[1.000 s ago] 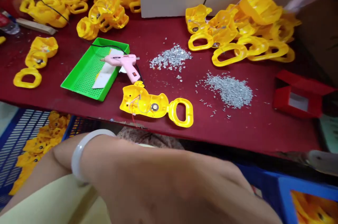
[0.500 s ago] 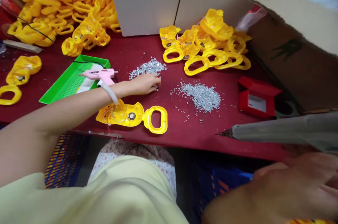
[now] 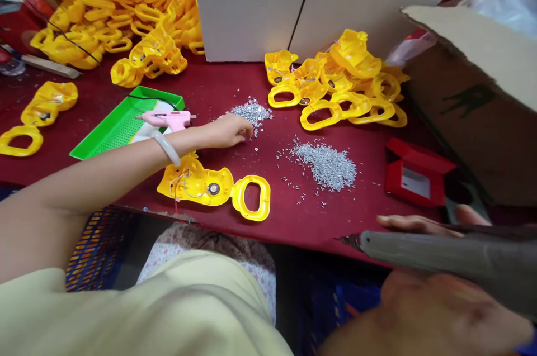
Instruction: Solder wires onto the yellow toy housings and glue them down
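My left hand (image 3: 230, 130) is at the near edge of a pile of small shiny metal pieces (image 3: 254, 111), its fingers curled and pinched together. Whatever lies between the fingertips is hidden. In my right hand (image 3: 444, 303), blurred at the lower right, is a grey electric screwdriver (image 3: 419, 252), its bit pointing left over the table edge. A yellow plastic shell half (image 3: 199, 185) with a handle loop, a round speaker-like part and thin wires lies open side up below my left forearm. Right of it is a heap of small screws (image 3: 327, 165).
A pink glue gun (image 3: 168, 119) rests on a green tray (image 3: 100, 132). Yellow shells are heaped at back left (image 3: 104, 15) and back centre (image 3: 335, 76). A red box (image 3: 413, 174), a brown carton (image 3: 453, 99) and a white carton (image 3: 260, 20) stand around the red tabletop (image 3: 285, 216).
My left hand has drawn slightly left relative to the metal pile. My right hand's fingers now show behind the screwdriver, which has dropped lower. The whole view has shifted a little.
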Motion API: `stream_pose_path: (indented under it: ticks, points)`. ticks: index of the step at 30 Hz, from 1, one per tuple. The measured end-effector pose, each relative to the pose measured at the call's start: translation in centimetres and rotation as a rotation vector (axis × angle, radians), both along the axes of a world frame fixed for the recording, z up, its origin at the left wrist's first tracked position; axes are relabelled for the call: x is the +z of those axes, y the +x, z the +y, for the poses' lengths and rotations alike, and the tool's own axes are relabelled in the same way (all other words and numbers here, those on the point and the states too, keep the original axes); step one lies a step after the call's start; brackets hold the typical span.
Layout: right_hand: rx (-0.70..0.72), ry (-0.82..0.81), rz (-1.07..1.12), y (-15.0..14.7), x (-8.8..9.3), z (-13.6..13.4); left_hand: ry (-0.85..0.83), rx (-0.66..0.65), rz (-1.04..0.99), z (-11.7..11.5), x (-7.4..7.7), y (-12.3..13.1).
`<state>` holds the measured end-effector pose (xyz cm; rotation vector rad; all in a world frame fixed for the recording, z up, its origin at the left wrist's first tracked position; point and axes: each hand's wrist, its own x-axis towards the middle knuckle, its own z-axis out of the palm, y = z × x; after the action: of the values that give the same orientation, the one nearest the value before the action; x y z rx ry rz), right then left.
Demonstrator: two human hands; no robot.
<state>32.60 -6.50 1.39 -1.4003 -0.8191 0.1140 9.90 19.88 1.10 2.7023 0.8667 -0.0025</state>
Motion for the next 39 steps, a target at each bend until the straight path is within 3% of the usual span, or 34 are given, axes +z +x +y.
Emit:
stream_pose_path:
  ticks: [4,7,11,13,15,18,20,22,26,33,39]
  points:
    - [0.136,0.105,0.066,-1.5,0.3,0.3,-0.065,-0.051,-0.035,-0.9,-1.1,2.2]
    - [0.163,0.113,0.084,-2.2,0.4,0.1,-0.107,-0.019,-0.088,-1.6,-0.9,3.1]
    - [0.298,0.067,0.147,-3.1,0.9,-0.2,-0.220,0.078,-0.293,-4.7,2.1,1.5]
    - [0.360,0.051,0.189,-3.9,1.4,0.1,-0.325,0.132,-0.439,-7.8,3.8,-0.3]
    - [0.376,0.091,0.211,-4.9,1.9,0.7,-0.455,0.179,-0.541,-11.6,4.5,-2.2]
    - [0.412,0.232,0.257,-6.9,2.9,1.7,-0.731,0.271,-0.659,-17.2,3.1,-4.0]
    - [0.496,0.314,0.289,-8.2,3.7,2.0,-1.230,0.454,-0.846,-19.9,1.2,-4.4]
    - [0.580,0.341,0.308,-9.4,4.4,2.0,-1.586,0.625,-1.017,-21.6,-0.6,-4.4]
    - [0.669,0.281,0.290,-11.6,5.4,1.4,-1.813,0.757,-1.182,-22.3,-2.4,-4.3]
    - [0.662,0.254,0.253,-14.2,5.4,1.8,-1.867,0.750,-1.259,-22.0,-2.3,-5.4]
    - [0.709,0.241,0.214,-14.0,5.3,2.2,-1.865,0.724,-1.355,-22.1,-2.7,-5.5]
